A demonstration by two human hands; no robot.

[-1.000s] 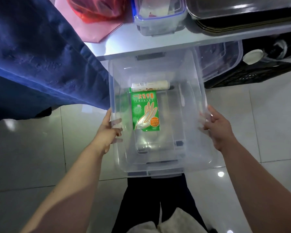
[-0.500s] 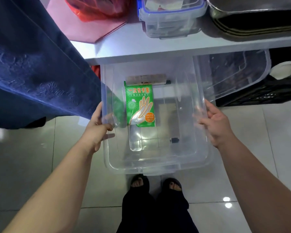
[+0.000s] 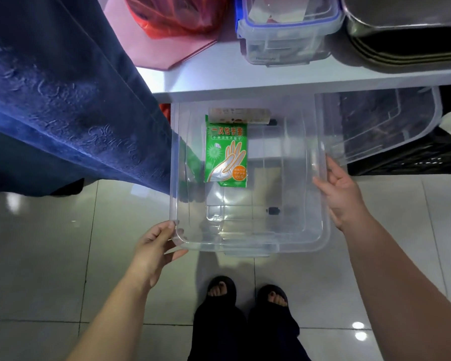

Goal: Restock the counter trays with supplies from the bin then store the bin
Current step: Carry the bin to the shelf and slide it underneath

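Single head-worn wide-angle camera looks steeply down, close over the clear bin (image 3: pixel 310 241); shelf (image 3: pixel 297 84) far, feet (image 3: pixel 220 289) near.

- White tabletop (image 3: pixel 271 84) across 12 o'clock: a pink sheet (image 3: pixel 162 53) at 11 with a red bag (image 3: pixel 177 16) on it, a lidded clear container (image 3: pixel 287 40) at 12, stacked metal trays (image 3: pixel 406 48) at 1
- Glossy tiled floor (image 3: pixel 50 256): sandalled feet (image 3: pixel 221 287) at 6, a black crate (image 3: pixel 406 162) at 3 under the tabletop
- Clear bin (image 3: pixel 320 230) at centre, far end under the tabletop; contact with the floor unclear
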